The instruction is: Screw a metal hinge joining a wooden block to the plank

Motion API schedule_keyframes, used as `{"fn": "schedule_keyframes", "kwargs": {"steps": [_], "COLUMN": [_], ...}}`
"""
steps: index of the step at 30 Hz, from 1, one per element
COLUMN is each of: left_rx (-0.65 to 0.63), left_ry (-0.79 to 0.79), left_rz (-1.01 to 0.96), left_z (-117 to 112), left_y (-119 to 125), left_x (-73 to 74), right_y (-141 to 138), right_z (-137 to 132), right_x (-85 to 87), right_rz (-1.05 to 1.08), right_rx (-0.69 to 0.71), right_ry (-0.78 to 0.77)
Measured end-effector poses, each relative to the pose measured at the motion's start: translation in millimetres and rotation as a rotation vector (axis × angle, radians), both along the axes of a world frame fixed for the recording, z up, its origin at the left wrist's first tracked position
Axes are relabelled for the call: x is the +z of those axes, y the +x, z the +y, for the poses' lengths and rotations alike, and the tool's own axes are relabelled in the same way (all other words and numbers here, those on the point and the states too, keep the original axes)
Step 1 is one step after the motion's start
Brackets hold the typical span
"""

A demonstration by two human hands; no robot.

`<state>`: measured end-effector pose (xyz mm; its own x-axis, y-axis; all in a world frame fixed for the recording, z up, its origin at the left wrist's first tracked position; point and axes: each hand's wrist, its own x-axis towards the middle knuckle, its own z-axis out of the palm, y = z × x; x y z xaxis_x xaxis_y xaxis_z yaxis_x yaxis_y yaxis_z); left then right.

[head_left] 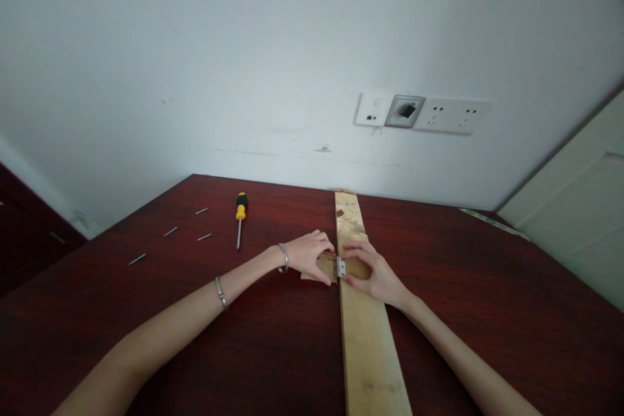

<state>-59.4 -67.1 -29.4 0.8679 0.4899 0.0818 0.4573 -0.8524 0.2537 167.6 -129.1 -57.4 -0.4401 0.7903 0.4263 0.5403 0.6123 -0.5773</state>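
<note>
A long pale wooden board lies lengthwise on the dark red table. Against its left edge sits a small wooden piece, partly covered by my left hand. The thumb and fingers of that hand curve round the piece's near and far sides. A small metal hinge lies across the seam between the piece and the board. My right hand rests on the board, its thumb and forefinger closed about the two ends of the hinge in a wide pinch.
Left of my hands, a yellow and black screwdriver lies on the table. Several loose screws or nails are scattered farther left. A white wall with sockets borders the table's far edge. A pale panel stands at the right.
</note>
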Motion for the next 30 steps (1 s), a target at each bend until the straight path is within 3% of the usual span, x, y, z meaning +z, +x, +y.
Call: {"fn": "schedule_keyframes", "kwargs": {"steps": [30], "left_rx": [-0.028], "left_ry": [-0.041], "left_rz": [-0.017], "left_z": [3.6], "left_y": [-1.7], "left_x": [-0.4], "right_y": [-1.1], "right_z": [0.1], "right_x": [3.0], "right_rz": [0.029], "right_rx": [-0.011], "right_ry": [0.022]}}
